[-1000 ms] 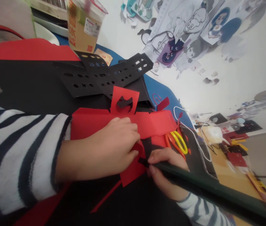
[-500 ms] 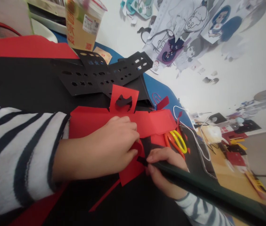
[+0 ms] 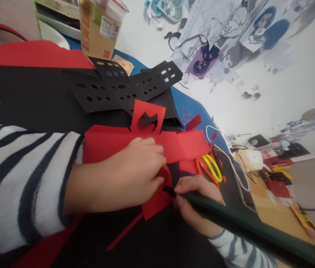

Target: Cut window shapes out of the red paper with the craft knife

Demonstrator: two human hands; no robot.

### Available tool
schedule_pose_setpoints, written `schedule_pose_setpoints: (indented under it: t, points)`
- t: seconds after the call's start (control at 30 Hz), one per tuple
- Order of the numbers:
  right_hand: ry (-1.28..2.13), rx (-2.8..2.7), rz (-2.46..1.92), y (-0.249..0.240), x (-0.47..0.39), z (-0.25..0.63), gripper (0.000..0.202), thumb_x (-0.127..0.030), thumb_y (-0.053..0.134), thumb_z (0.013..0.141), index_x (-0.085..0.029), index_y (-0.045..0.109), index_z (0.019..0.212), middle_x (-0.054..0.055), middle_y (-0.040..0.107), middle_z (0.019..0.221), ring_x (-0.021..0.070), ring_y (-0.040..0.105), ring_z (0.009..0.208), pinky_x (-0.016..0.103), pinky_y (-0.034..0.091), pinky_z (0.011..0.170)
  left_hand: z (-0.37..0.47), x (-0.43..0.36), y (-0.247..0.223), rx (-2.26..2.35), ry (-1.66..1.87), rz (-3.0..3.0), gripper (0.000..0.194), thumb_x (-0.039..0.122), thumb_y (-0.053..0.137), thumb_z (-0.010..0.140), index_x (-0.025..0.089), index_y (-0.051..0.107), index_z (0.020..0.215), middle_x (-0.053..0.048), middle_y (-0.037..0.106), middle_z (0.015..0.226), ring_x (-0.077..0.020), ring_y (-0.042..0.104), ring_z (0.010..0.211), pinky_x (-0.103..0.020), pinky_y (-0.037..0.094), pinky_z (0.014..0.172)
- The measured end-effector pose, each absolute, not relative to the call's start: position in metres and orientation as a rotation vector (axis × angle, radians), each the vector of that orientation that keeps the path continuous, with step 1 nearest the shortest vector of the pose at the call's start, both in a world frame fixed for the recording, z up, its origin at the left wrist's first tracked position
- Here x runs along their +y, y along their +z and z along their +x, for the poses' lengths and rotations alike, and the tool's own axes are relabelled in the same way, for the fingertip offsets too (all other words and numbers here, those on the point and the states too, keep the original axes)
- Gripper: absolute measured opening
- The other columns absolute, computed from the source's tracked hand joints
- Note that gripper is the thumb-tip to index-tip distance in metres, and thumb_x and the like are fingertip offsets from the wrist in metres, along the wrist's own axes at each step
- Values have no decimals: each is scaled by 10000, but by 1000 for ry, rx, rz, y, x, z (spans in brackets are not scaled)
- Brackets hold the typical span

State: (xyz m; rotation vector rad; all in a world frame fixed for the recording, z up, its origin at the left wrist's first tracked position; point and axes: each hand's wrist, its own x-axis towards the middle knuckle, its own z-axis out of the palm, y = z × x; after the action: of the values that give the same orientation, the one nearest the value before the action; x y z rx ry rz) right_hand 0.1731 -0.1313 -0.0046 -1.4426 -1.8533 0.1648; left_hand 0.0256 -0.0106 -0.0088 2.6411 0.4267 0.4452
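Tool (image 3: pixel 243 219) stands almost the same as in the earlier frame; only the view has shifted slightly. Its tip is at the red paper (image 3: pixel 156 204) and points to the left, and its long axis runs slantwise from lower right to upper left. The right hand (image 3: pixel 206 187) grasps it near the tip. The left hand (image 3: pixel 135 173) rests on the paper, fingers curled; whether it pinches, one cannot tell.

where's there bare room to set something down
Dark surface shows bare between the thin red strip and right sleeve, and between left sleeve and perforated black card. Crowded around left hand, right hand and folded red card.
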Motion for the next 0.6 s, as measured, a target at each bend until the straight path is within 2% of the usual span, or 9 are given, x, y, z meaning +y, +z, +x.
schedule_pose_setpoints:
  t: [0.2, 0.4, 0.6]
  points:
    - [144, -1934, -1380, -1, -129, 173, 230, -22, 499, 690, -223, 566, 780, -6, 677, 639, 111, 651, 525, 188, 507, 503, 26, -9, -10, 443, 417, 2658, 190, 218, 503, 807, 178, 604, 651, -46, 579, 782, -222, 497, 765, -366, 379, 692]
    - [167, -1841, -1446, -4, -131, 172, 212, -39, 500, 702, -229, 552, 780, -14, 667, 641, 91, 598, 423, 188, 486, 442, 27, -9, -10, 432, 444, 2659, 187, 206, 501, 801, 179, 599, 644, -38, 572, 758, -215, 492, 757, -358, 375, 689]
    - [127, -1945, -1368, -1, -129, 172, 228, -21, 499, 686, -222, 564, 772, -8, 683, 636, 115, 665, 540, 187, 531, 535, 25, -10, -9, 432, 430, 2661, 197, 212, 499, 810, 176, 600, 645, -43, 578, 774, -217, 494, 773, -361, 380, 702]
